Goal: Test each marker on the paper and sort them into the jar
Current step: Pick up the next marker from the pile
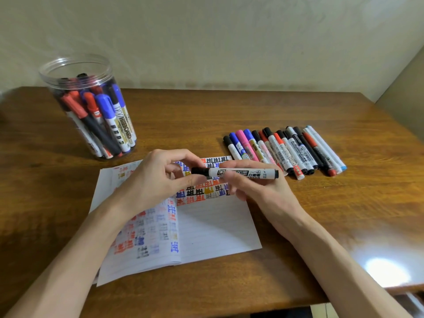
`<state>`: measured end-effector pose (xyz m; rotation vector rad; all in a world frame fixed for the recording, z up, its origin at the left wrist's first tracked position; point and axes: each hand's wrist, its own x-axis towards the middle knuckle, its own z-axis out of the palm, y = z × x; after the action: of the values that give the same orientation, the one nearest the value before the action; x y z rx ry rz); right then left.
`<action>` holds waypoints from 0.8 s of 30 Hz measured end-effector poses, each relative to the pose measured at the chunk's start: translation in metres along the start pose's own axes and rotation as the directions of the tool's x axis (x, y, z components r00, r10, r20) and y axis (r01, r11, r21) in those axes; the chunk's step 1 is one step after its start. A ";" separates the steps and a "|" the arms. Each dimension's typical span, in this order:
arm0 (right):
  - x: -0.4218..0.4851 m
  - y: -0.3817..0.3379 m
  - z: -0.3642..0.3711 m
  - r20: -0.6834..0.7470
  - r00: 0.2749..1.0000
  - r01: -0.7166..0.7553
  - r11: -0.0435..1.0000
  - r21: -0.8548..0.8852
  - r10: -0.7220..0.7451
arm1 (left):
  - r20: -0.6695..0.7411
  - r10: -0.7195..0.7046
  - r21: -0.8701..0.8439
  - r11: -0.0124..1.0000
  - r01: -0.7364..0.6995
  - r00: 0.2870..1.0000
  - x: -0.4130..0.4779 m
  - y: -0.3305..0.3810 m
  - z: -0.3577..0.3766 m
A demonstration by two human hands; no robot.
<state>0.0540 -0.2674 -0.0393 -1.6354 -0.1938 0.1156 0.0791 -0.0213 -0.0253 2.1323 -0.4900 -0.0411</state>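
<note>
A black-capped white marker (pixel 243 173) lies level above the paper, held between both hands. My left hand (pixel 158 180) pinches its black cap at the left end. My right hand (pixel 257 189) grips the white barrel from below. Under them lies an open notebook (pixel 213 228) with lined paper, its upper rows filled with red, blue, black and yellow test marks. A clear plastic jar (pixel 89 106) stands open at the back left with several red, blue and black markers inside. A row of several loose markers (pixel 286 152) lies on the table to the right of the notebook.
The brown wooden table (pixel 206 115) runs to a pale wall at the back. Its right edge falls away near the loose markers, and its front edge is close under my forearms. A bright light glare sits on the table at the lower right.
</note>
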 end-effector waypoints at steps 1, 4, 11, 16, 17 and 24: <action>0.001 -0.001 -0.003 0.023 1.000 -0.022 0.999 0.041 0.021 | -0.010 0.002 -0.001 1.000 -0.002 1.000 0.000 0.000 -0.001; 0.006 -0.008 -0.012 0.108 0.992 -0.076 0.997 0.031 0.072 | -0.032 0.004 0.007 1.000 -0.004 0.999 0.000 0.000 -0.003; 0.032 -0.027 -0.023 0.212 0.977 0.079 0.902 -0.424 0.013 | -0.088 -0.017 0.053 0.998 0.022 0.996 0.001 -0.005 -0.002; 0.057 -0.026 -0.010 0.177 0.982 0.145 0.849 -0.508 -0.062 | -0.083 0.142 0.360 0.927 -0.103 0.986 0.002 -0.016 0.003; 0.059 -0.022 -0.008 0.170 0.983 0.145 0.858 -0.493 -0.068 | -0.080 0.177 0.407 0.904 -0.130 0.981 0.002 -0.017 0.003; 0.055 -0.004 -0.006 0.177 0.967 0.234 0.917 -0.323 -0.185 | -0.070 0.285 0.501 0.839 -0.214 0.956 0.002 -0.010 0.004</action>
<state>0.1084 -0.2624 -0.0327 -1.9415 -0.5240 0.0352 0.0838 -0.0205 -0.0352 2.5193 -0.7539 0.4264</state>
